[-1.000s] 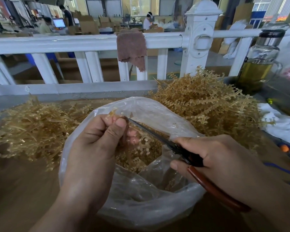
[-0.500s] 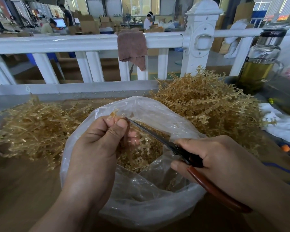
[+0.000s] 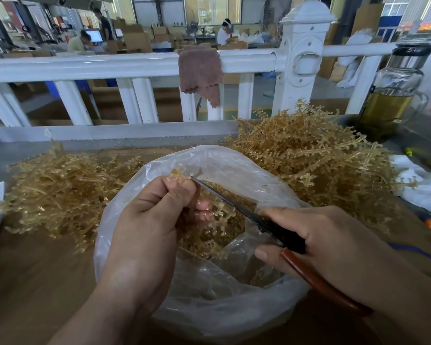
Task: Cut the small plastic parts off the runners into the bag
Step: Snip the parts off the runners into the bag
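Where the brown tabletop (image 3: 35, 282) runs nearest the camera, the clear plastic bag (image 3: 209, 307) stands with its mouth wide, and both grips work over that opening. The left grip (image 3: 144, 227) is clenched round a small amber runner (image 3: 182, 174), thumb and forefinger pinching it so its tip pokes up just past the fingertips, near the bag's far rim. The right grip (image 3: 334, 245) is wrapped round the red-brown handles of the cutters (image 3: 234, 202). Their dark blades slant up and leftward across the bag mouth, the tip touching the runner right at the left grip's fingertips. Below and between the two grips, cut parts (image 3: 217, 235) lie heaped inside the bag.

Bare tabletop spreads left of the left grip, and the bag's near wall bulges beneath both wrists. Beyond the left grip a low pile of runners (image 3: 60, 190) crowds the bag's left edge. Beyond the right grip a taller pile (image 3: 309, 165) presses against the bag's far-right rim, with a white cloth (image 3: 421, 185) just right of it.

Farther off, a white railing (image 3: 110, 68) closes the tabletop's back edge, a brown rag (image 3: 200, 70) draped over it. A glass bottle (image 3: 393, 90) of yellow liquid stands far right.
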